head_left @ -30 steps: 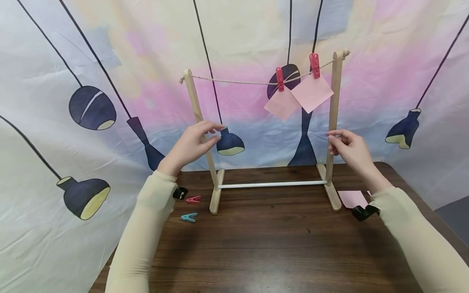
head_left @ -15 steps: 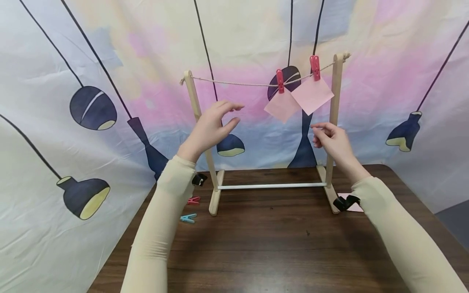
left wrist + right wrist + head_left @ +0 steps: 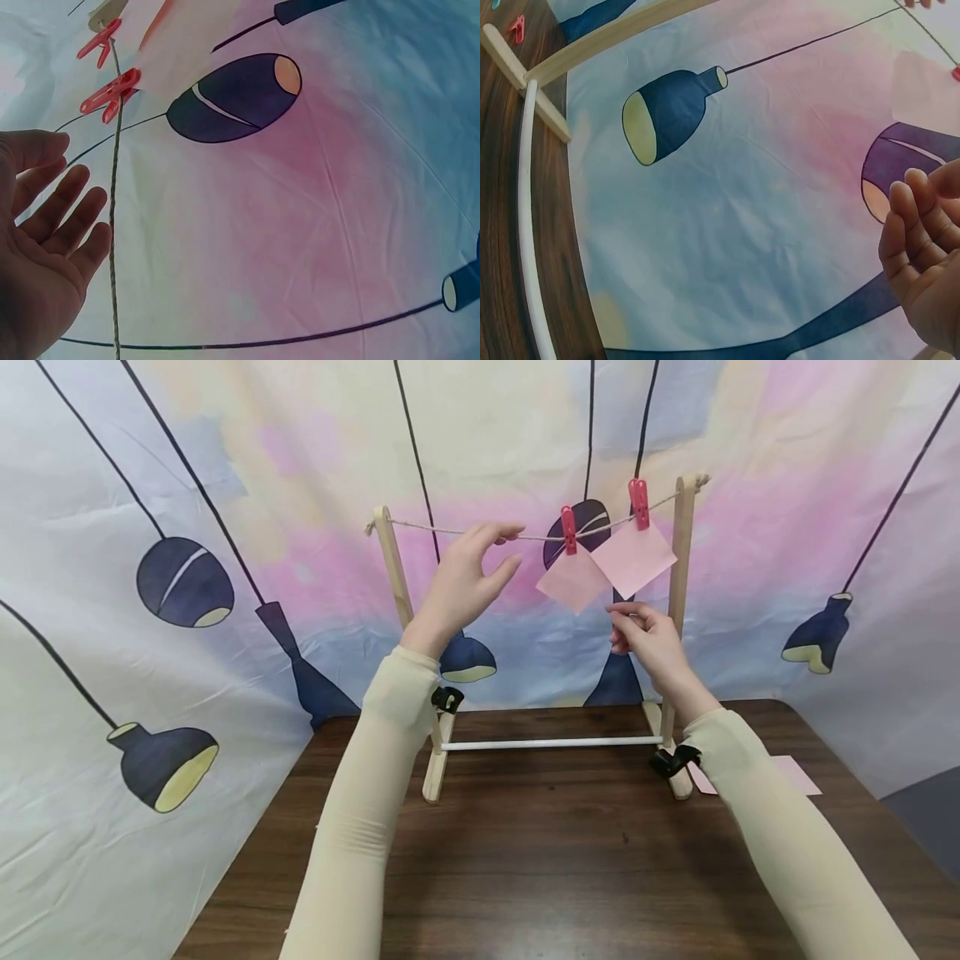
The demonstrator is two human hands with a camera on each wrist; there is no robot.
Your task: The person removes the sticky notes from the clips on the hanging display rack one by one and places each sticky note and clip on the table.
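Two pink paper squares hang from a twine line [image 3: 450, 531], the left paper [image 3: 574, 581] and the right paper [image 3: 634, 558] each clipped by a red clothespin [image 3: 569, 531]. My left hand [image 3: 468, 581] is raised at the line, left of the papers, fingers loosely bent with nothing between them. In the left wrist view its fingertips are right beside the twine [image 3: 114, 225]. Below the right paper is my right hand [image 3: 654, 645], its thumb and fingertips close together. No object shows in it in the right wrist view, where the fingers [image 3: 907, 217] curl loosely.
The line runs between the wooden posts [image 3: 680, 552] of a frame with a white crossbar [image 3: 551, 743], standing on a brown table [image 3: 555, 852]. More pink paper [image 3: 795, 775] lies at right. A red clothespin [image 3: 518, 29] lies beside the frame's foot.
My left hand has risen and moved right, from beside the left post up to the line. My right hand has moved left and slightly up, from the right post to below the papers.
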